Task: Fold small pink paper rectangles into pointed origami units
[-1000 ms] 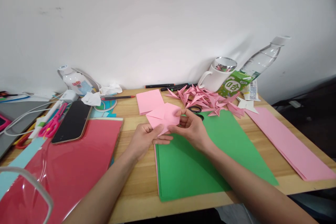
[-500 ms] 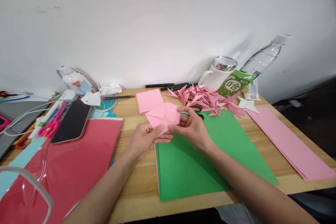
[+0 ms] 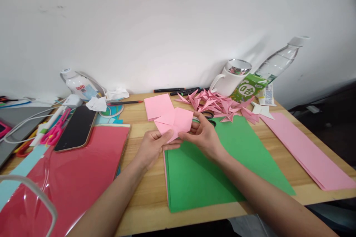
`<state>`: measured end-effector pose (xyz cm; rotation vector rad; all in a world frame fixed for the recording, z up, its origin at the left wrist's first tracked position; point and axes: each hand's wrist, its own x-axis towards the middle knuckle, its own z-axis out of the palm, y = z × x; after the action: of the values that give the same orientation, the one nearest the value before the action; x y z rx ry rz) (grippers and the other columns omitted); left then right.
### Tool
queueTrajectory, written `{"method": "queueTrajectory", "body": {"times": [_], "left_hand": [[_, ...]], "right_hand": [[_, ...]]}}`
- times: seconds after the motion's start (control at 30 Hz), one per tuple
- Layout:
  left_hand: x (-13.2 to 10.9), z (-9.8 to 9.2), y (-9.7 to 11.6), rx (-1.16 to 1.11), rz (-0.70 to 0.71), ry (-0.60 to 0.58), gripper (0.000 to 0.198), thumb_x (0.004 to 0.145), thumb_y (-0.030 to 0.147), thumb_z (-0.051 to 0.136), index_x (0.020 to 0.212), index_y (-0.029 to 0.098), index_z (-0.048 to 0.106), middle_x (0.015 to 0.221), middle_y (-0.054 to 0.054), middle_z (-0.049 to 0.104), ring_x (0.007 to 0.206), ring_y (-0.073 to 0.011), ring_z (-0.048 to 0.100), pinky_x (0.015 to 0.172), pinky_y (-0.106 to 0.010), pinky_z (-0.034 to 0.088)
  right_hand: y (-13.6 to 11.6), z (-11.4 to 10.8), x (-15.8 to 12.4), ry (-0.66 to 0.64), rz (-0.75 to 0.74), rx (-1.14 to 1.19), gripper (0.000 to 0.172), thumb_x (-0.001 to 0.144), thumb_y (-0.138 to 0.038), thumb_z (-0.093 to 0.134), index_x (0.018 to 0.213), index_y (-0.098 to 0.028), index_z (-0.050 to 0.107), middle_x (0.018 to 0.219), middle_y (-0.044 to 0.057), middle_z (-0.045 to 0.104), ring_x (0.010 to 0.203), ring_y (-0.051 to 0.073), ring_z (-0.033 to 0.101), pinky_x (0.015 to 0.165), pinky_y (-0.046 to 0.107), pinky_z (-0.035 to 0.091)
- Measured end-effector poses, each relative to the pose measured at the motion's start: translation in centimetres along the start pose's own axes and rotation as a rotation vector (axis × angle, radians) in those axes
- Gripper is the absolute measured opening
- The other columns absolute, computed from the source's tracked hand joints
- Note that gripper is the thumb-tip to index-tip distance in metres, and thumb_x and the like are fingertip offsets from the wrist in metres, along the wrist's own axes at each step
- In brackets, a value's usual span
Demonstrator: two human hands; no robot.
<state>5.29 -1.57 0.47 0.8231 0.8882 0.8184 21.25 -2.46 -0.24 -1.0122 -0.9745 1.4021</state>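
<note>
A folded piece of pink paper [image 3: 178,120] is held up between my two hands, over the near corner of a stack of pink squares and the green sheets. My left hand [image 3: 157,144] pinches its lower left edge, thumb on top and fingers beneath. On the right side, my right hand [image 3: 201,133] grips the paper with the thumb at its lower edge and the index finger near the upper right corner. A flap lies folded over on the paper's left side. The pink square stack [image 3: 158,105] sits just behind it. Black-handled scissors [image 3: 208,115] lie partly hidden behind my right hand.
Green sheets [image 3: 222,177] lie under my right forearm. Folded pink points [image 3: 211,102] are heaped near a white mug [image 3: 232,77], green box [image 3: 247,89] and bottle [image 3: 280,59]. Pink strips [image 3: 308,152] lie right; a phone [image 3: 76,127], pink scissors [image 3: 57,129] and red folder [image 3: 83,177] lie left.
My right index finger has shifted slightly along the paper's upper right corner, and the flap sits a little differently. Both hands keep their hold; the rest is unchanged.
</note>
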Motion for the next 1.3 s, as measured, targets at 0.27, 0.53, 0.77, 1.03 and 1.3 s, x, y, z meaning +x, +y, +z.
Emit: {"method": "queueTrajectory", "body": {"times": [0.27, 0.53, 0.77, 1.03, 1.3], "left_hand": [[0.08, -0.07, -0.78, 0.139, 0.115, 0.067, 0.023, 0.064, 0.033, 0.075, 0.072, 0.012, 0.072, 0.070, -0.006, 0.070, 0.061, -0.0133, 0.059, 0.060, -0.026, 0.047], [0.29, -0.33, -0.72, 0.122, 0.117, 0.102, 0.024, 0.060, 0.033, 0.077, 0.068, 0.011, 0.071, 0.065, -0.005, 0.066, 0.060, -0.0123, 0.053, 0.057, -0.024, 0.040], [0.45, -0.59, -0.94, 0.241, 0.119, 0.128, 0.027, 0.064, 0.039, 0.073, 0.059, 0.012, 0.068, 0.056, -0.002, 0.060, 0.054, -0.0106, 0.047, 0.050, -0.023, 0.033], [0.21, -0.20, -0.65, 0.206, 0.114, 0.126, 0.024, 0.061, 0.036, 0.075, 0.063, 0.012, 0.071, 0.060, -0.003, 0.065, 0.053, -0.0094, 0.047, 0.050, -0.022, 0.033], [0.36, -0.12, -0.66, 0.139, 0.106, 0.114, 0.025, 0.062, 0.036, 0.074, 0.064, 0.012, 0.070, 0.063, -0.004, 0.065, 0.058, -0.0115, 0.050, 0.054, -0.024, 0.036]], "right_hand": [[0.38, 0.57, -0.25, 0.001, 0.106, -0.052, 0.067, 0.050, -0.030, 0.082, 0.106, -0.019, 0.048, 0.068, -0.001, 0.067, 0.055, 0.015, 0.064, 0.053, 0.028, 0.055], [0.18, 0.46, -0.22, -0.028, 0.176, -0.064, 0.061, 0.051, -0.033, 0.081, 0.101, -0.016, 0.051, 0.063, -0.001, 0.067, 0.054, 0.016, 0.065, 0.054, 0.027, 0.055], [0.43, 0.29, -0.16, -0.006, 0.115, -0.090, 0.066, 0.048, -0.027, 0.082, 0.105, -0.018, 0.050, 0.065, -0.002, 0.067, 0.054, 0.015, 0.063, 0.052, 0.027, 0.053], [0.39, 0.38, -0.18, 0.010, 0.095, -0.117, 0.061, 0.049, -0.026, 0.081, 0.100, -0.018, 0.050, 0.063, -0.002, 0.066, 0.050, 0.014, 0.060, 0.048, 0.026, 0.051], [-0.15, 0.67, -0.34, 0.008, 0.113, -0.124, 0.056, 0.051, -0.026, 0.081, 0.098, -0.016, 0.053, 0.064, -0.001, 0.067, 0.049, 0.013, 0.059, 0.049, 0.026, 0.051]]}}
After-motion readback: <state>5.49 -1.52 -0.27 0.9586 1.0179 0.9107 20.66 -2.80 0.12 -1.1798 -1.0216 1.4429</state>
